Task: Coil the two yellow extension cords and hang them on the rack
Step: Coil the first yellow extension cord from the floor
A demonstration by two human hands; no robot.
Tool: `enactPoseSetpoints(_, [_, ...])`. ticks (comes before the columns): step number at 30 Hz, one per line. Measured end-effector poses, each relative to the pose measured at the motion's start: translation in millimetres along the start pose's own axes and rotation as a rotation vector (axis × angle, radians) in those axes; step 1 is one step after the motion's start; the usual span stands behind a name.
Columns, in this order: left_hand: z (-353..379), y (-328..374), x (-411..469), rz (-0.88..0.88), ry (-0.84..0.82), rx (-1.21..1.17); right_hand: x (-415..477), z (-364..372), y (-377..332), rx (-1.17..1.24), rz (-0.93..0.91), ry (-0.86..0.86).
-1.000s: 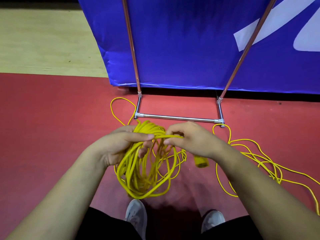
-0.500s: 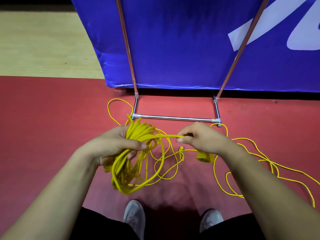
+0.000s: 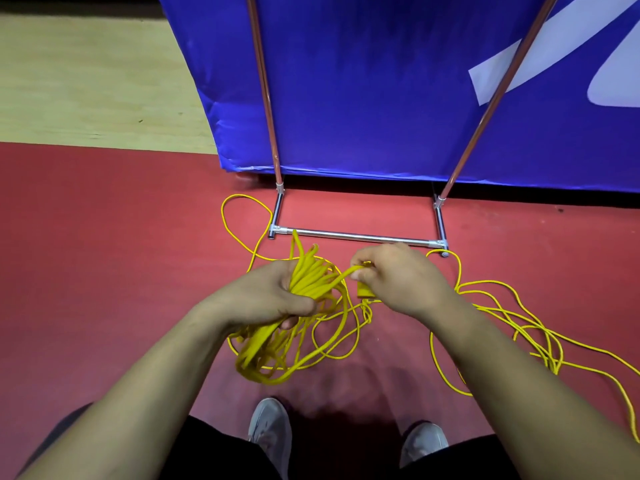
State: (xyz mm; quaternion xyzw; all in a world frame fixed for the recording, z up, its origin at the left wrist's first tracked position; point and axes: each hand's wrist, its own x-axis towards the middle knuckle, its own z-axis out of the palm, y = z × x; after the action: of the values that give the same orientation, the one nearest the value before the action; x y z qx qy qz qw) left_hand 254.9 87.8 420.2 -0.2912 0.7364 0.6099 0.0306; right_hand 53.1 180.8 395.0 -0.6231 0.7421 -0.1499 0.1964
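My left hand (image 3: 263, 296) grips a thick bundle of yellow cord coils (image 3: 277, 344); the loops hang below my fist and stick out above it. My right hand (image 3: 394, 278) pinches the free strand of that cord next to its yellow plug (image 3: 363, 291), just right of the bundle. A second yellow cord (image 3: 512, 323) lies loose and tangled on the red floor at the right. The metal rack (image 3: 356, 237) stands straight ahead, its base bar on the floor and two uprights rising from it.
A blue banner (image 3: 381, 81) stands behind the rack. One loose yellow loop (image 3: 242, 202) lies by the rack's left foot. Pale wooden floor (image 3: 86, 81) is at the far left. My two grey shoes (image 3: 270, 431) are at the bottom.
My left fist has tightened round the bundle and turned it more upright. My right hand has moved up and left toward the bundle, bringing the strand and plug closer to it.
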Motion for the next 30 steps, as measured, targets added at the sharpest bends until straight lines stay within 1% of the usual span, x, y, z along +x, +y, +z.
enactPoseSetpoints(1, [0, -1, 1, 0.007, -0.006, 0.017, 0, 3, -2, 0.065, 0.046, 0.02])
enactPoseSetpoints(2, [0, -3, 3, 0.01, -0.014, 0.044, 1, 6, -4, 0.184, 0.079, 0.054])
enactPoseSetpoints(5, [-1, -9, 4, 0.006, -0.047, 0.193, 1, 13, -20, 0.677, 0.166, 0.208])
enactPoseSetpoints(6, [-1, -9, 4, 0.006, -0.074, 0.231, 1, 14, -27, 0.803, 0.154, 0.257])
enactPoseSetpoints(7, [-1, -10, 3, 0.012, -0.111, 0.274, 1, 14, -33, 0.875, 0.12, 0.3])
enactPoseSetpoints(8, [1, -9, 3, 0.025, -0.15, 0.329, 2, 15, -38, 0.9, 0.07, 0.323])
enactPoseSetpoints(10, [5, -9, 0, 0.045, -0.209, 0.437, 4, 15, -46, 0.845, -0.05, 0.336])
enactPoseSetpoints(12, [8, -10, -2, 0.084, -0.201, 0.479, 7, 19, -47, 0.821, -0.06, 0.318])
enactPoseSetpoints(13, [8, -11, -2, 0.111, -0.168, 0.485, 8, 21, -44, 0.838, -0.021, 0.276])
enactPoseSetpoints(16, [2, -11, -3, 0.188, -0.012, 0.465, 10, 21, -35, 0.888, 0.072, 0.06])
enactPoseSetpoints(19, [-2, -7, -2, 0.259, 0.074, 0.474, 11, 13, -31, 0.844, 0.083, -0.047])
enactPoseSetpoints(22, [1, -8, 0, 0.315, 0.104, 0.479, 9, 6, -36, 0.859, 0.064, -0.035])
enactPoseSetpoints(24, [1, -12, 3, 0.359, 0.175, 0.505, 8, 3, -35, 0.809, 0.067, 0.007])
enactPoseSetpoints(26, [1, -14, 6, 0.345, 0.224, 0.53, 8, 1, -34, 0.778, 0.063, 0.015])
enactPoseSetpoints(30, [4, -12, 6, 0.318, 0.222, 0.517, 6, -2, -34, 0.854, 0.113, -0.008])
